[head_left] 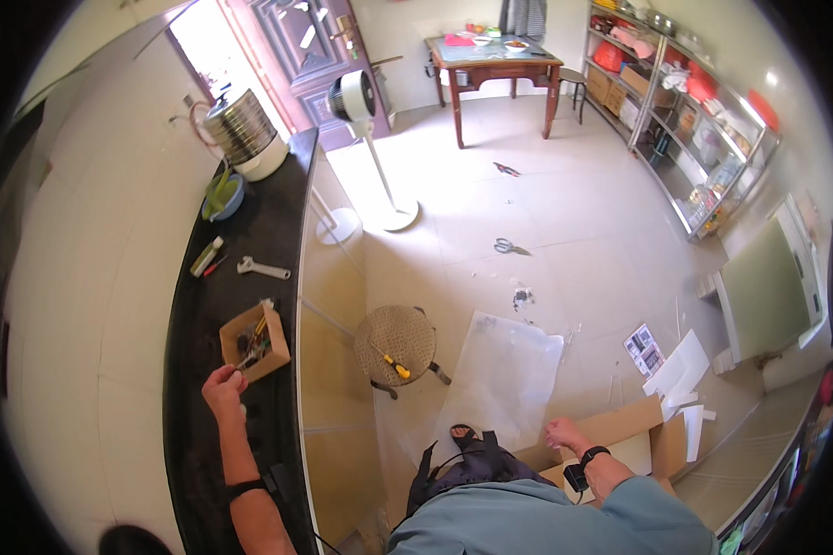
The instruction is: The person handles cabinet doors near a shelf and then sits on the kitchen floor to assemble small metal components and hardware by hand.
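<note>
a wrench (263, 269) and a round stool (396, 344) lie beyond. the left hand (224, 388) pinches a tool in the cardboard box (254, 342) on the table (241, 231); the right hand (565, 433) hangs loosely spread, empty, well apart.

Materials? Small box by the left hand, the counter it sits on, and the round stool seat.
Small box: looks like plain brown cardboard, matte, open flaps. Counter: probably polished black stone, faintly glossy. Stool seat: apparently woven wicker or cane, tan with a visible weave.
</note>
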### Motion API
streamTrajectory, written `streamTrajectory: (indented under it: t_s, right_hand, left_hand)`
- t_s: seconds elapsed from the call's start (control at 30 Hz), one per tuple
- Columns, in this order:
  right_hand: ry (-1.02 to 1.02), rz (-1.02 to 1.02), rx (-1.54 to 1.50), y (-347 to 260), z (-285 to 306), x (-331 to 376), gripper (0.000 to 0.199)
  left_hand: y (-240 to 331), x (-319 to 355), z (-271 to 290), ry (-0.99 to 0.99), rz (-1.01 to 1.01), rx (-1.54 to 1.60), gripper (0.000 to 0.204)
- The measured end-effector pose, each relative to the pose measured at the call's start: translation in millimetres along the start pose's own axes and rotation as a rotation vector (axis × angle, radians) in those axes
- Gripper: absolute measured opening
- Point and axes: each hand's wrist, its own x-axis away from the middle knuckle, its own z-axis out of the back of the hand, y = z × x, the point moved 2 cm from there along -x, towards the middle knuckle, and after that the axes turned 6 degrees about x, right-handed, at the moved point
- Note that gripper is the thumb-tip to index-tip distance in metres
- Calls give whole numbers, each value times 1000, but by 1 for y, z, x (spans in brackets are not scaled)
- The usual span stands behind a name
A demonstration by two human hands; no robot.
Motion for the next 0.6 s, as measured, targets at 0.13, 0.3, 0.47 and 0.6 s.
streamTrajectory:
  t_s: [0.13,0.3,0.47,0.6]
  right_hand:
    - [103,21,26,-10,1,21,21]
    - [158,-122,-82,56,-10,40,17]
    - [62,-307,-648,97,-43,65,17]
    - [208,-400,-471,15,-85,99,17]
  left_hand:
    - [-10,-56,-17,-31,-79,-226,24]
    - [-44,-128,-12,-42,-339,-811,24]
    - [-39,-134,-40,-120,-393,-961,23]
    - [-50,-146,-36,-243,-401,-1038,22]
